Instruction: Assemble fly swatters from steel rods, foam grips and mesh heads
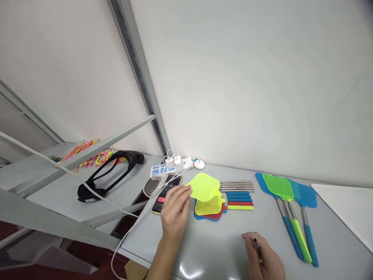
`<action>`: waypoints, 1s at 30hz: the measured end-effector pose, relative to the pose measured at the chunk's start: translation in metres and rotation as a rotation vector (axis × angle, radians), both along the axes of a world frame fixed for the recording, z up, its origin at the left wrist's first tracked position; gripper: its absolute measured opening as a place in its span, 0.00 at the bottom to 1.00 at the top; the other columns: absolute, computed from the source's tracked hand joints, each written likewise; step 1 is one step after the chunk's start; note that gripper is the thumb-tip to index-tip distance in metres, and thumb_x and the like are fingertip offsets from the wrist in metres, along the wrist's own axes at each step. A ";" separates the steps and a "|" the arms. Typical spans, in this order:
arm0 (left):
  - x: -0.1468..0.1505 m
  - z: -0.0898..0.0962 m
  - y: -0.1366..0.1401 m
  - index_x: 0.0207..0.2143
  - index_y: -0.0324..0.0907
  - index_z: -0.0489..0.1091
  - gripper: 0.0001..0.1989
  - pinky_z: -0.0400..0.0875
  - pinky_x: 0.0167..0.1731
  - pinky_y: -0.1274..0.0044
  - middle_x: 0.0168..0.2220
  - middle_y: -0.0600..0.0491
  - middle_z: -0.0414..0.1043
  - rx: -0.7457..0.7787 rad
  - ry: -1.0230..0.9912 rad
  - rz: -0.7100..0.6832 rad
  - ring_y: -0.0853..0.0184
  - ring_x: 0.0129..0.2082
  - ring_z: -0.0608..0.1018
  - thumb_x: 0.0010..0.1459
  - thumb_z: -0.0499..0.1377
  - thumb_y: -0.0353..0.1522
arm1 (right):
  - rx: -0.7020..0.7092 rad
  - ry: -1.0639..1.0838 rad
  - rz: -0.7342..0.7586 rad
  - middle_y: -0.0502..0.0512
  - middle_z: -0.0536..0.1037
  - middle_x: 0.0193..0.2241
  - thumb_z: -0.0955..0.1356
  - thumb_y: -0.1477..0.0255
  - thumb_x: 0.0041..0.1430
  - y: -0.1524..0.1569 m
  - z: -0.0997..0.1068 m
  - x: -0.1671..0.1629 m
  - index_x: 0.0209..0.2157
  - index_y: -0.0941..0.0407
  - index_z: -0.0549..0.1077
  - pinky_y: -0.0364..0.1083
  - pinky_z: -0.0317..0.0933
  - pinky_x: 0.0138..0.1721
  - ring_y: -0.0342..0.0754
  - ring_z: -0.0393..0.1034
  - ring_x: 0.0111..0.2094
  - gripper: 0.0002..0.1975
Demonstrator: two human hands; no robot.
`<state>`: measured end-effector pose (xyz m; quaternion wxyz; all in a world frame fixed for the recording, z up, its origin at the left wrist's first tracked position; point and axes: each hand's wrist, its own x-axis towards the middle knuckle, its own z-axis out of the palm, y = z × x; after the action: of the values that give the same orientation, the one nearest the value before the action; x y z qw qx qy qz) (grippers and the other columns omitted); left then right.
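In my left hand (175,212) a yellow-green fly swatter head (203,186) is pinched by its edge, raised above a stack of loose swatter heads (208,208) in yellow, red and blue. My right hand (267,258), near the front of the table, is closed around a thin metal tube (256,244), its open end pointing up; the rest is hidden by the fingers. Beyond the stack lie several metal rods (237,183) side by side. Just below them are handle grips (240,203) in blue, red and yellow. On the right are assembled fly swatters (303,227), blue and green, partly overlapping.
Left of the stack lie a phone (164,194) and a power strip (159,170) with white cables. A metal shelf frame (140,66) rises at left; a black headset-like strap frame (112,171) and colourful small items (100,157) lie behind its bars. A white board (346,210) sits at right.
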<state>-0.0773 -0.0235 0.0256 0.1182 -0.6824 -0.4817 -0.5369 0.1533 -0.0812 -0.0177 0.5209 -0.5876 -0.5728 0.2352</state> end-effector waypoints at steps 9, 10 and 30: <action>0.069 -0.020 -0.055 0.47 0.57 0.75 0.23 0.73 0.47 0.59 0.47 0.53 0.78 -0.074 -0.234 -0.240 0.56 0.51 0.75 0.58 0.58 0.20 | -0.150 0.428 0.171 0.46 0.68 0.22 0.68 0.55 0.57 -0.006 0.026 0.016 0.47 0.54 0.68 0.41 0.53 0.20 0.41 0.56 0.18 0.22; 0.076 -0.024 -0.062 0.45 0.57 0.76 0.21 0.73 0.47 0.59 0.49 0.52 0.77 -0.106 -0.284 -0.249 0.56 0.51 0.76 0.59 0.58 0.22 | -0.195 0.448 0.201 0.45 0.67 0.20 0.69 0.55 0.57 -0.009 0.027 0.018 0.46 0.55 0.68 0.41 0.52 0.19 0.41 0.55 0.18 0.22; 0.098 -0.011 -0.151 0.47 0.36 0.73 0.19 0.68 0.55 0.60 0.42 0.42 0.79 -0.544 -1.575 -0.572 0.55 0.47 0.80 0.60 0.62 0.40 | -0.178 0.007 0.482 0.51 0.73 0.36 0.59 0.63 0.68 -0.103 0.037 0.015 0.55 0.51 0.64 0.43 0.66 0.38 0.45 0.70 0.36 0.17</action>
<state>0.0203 -0.1745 0.0151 -0.5540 -0.2129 -0.3449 -0.7272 0.1681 -0.1841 0.0198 0.3980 -0.4769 -0.6716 0.4039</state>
